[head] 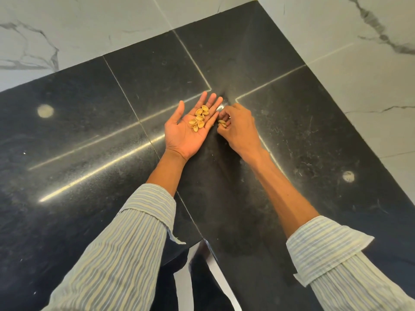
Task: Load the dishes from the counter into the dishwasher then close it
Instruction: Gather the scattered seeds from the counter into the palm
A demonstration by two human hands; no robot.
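My left hand [188, 129] lies palm up and flat over the black stone counter [89, 135], with several pistachio shells [199, 117] resting on its palm and fingers. Just to its right, my right hand [238, 126] is curled with its fingertips pinching a pistachio shell [222, 122] close to the counter surface. No dishes and no dishwasher are in view.
The counter forms an inner corner, with white marble-look wall tiles [359, 63] behind and to the right. Pale seams cross the black slabs. The counter's front edge [197, 243] is near my body, between my striped sleeves.
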